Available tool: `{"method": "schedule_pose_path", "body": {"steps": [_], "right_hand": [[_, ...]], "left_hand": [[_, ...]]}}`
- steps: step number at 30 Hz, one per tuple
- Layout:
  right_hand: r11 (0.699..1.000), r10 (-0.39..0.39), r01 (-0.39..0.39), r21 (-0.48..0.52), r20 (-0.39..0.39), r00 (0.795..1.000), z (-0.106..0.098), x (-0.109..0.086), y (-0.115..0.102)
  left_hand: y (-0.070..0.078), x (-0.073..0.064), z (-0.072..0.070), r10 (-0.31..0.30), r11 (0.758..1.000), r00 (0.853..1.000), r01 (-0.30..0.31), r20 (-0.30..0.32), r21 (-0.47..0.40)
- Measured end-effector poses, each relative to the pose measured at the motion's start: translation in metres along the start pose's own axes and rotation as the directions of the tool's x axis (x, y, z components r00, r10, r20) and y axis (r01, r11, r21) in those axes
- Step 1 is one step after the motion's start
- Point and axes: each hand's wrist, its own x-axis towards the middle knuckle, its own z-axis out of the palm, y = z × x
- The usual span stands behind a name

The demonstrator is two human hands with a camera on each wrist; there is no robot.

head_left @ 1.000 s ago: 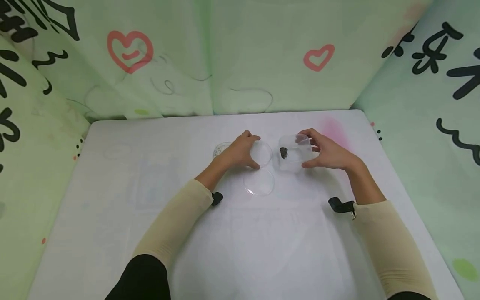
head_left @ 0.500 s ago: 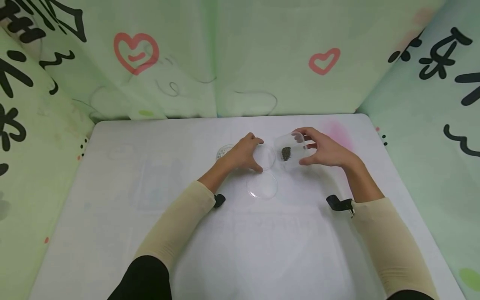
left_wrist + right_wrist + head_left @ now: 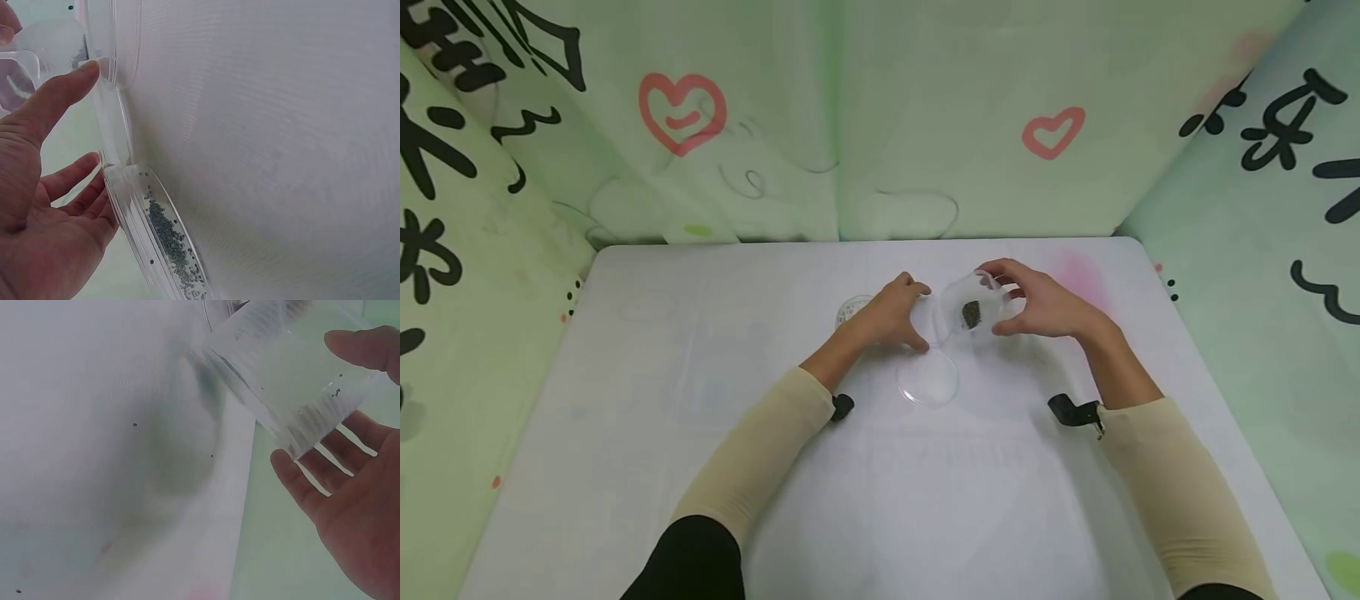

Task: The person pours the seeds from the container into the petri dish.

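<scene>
My right hand (image 3: 1041,304) holds a clear plastic box (image 3: 955,300) by its side, raised and tilted to the left. Dark granules (image 3: 972,314) lie bunched inside it. Thumb and fingers of my left hand (image 3: 891,312) span a clear round dish (image 3: 927,315) on the table, below the box's left edge. The right wrist view shows the box (image 3: 287,369) between thumb and fingers, with a few specks on its wall. Partly behind my left hand stands another round dish (image 3: 850,308); the left wrist view shows dark granules (image 3: 169,237) in it.
A clear round lid or dish (image 3: 928,377) lies on the white table (image 3: 880,500), nearer than the dish at my left hand. Stray dark specks (image 3: 134,424) dot the tabletop. Green printed cloth (image 3: 910,167) hangs behind and at both sides.
My right hand has tilted the box further and moved it left, over the dish. The granules have shifted within the box. My left hand stays at the dish; the head view has shifted slightly.
</scene>
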Motion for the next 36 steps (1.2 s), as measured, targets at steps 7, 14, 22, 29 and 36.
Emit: {"method": "schedule_pose_path", "body": {"steps": [7, 14, 22, 29, 36], "right_hand": [[0.999, -0.023, 0.022, -0.045, -0.014, 1.0, -0.002, 0.004, -0.004], [0.994, -0.054, 0.052, -0.095, -0.014, 0.998, -0.001, 0.009, -0.008], [0.987, -0.032, 0.028, -0.161, -0.02, 0.999, -0.002, 0.012, -0.015], [0.979, -0.037, 0.034, -0.203, -0.013, 0.999, -0.002, 0.017, -0.02], [0.966, -0.058, 0.057, -0.254, 0.006, 0.998, -0.001, 0.021, -0.025]], "left_hand": [[0.002, -0.001, -0.001, -0.002, 1.0, 1.0, 0.002, 0.005, 0.021], [0.004, -0.003, -0.002, -0.011, 1.0, 1.0, 0.011, 0.005, 0.011], [0.004, -0.003, -0.003, 0.002, 1.0, 1.0, -0.002, 0.003, 0.008], [0.003, -0.003, -0.003, -0.003, 1.0, 1.0, 0.003, 0.004, 0.005], [0.002, -0.001, -0.001, -0.006, 1.0, 1.0, 0.006, 0.002, 0.003]]}}
